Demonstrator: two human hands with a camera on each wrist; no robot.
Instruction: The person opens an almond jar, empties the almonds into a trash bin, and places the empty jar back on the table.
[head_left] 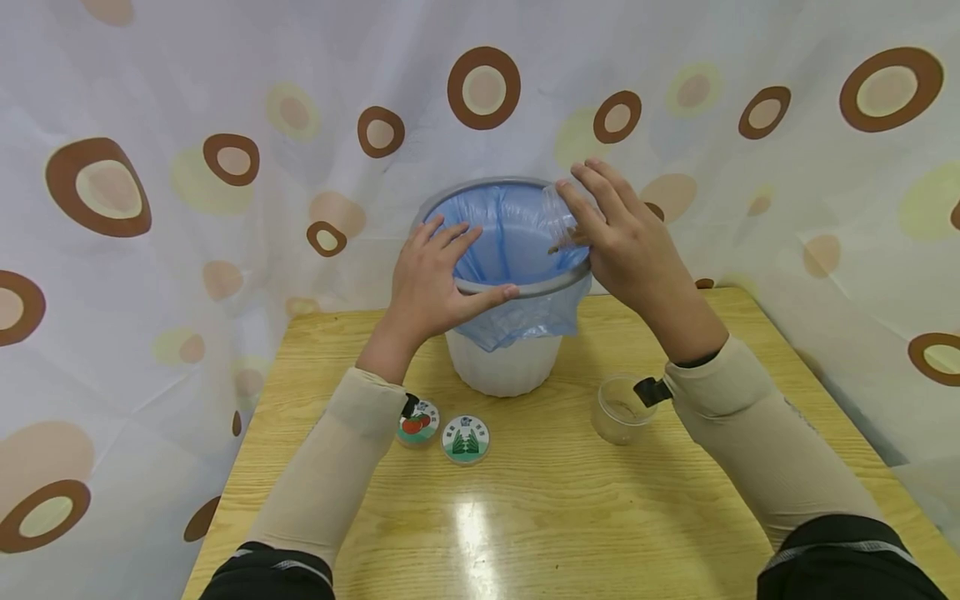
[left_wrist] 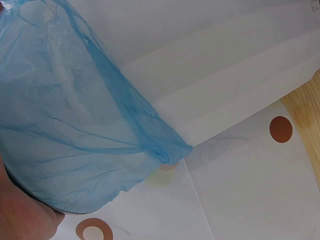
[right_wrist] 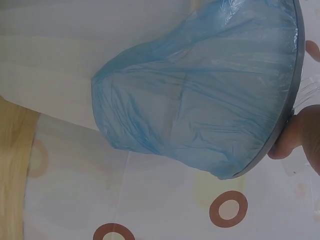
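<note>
A white bin [head_left: 504, 367] with a grey rim [head_left: 534, 289] stands at the table's far side, lined with a blue plastic bag [head_left: 517, 321] whose edge hangs outside. My left hand [head_left: 427, 279] rests at the rim's near left, fingers spread over the opening and thumb stretched along the front. At the right side my right hand [head_left: 622, 237] grips a clear plastic cup [head_left: 558, 218], tipped sideways with its mouth over the bin. Small brown bits show at the cup's lower edge. In the right wrist view, the right thumb [right_wrist: 289, 140] is right at the rim.
A clear round tub [head_left: 617, 421] stands on the wooden table [head_left: 570, 517], right of the bin, with some residue inside. Nearer the left arm lie a round tomato-printed lid [head_left: 420, 422] and a round lid with green leaves [head_left: 465, 440]. A patterned curtain [head_left: 315, 75] hangs behind.
</note>
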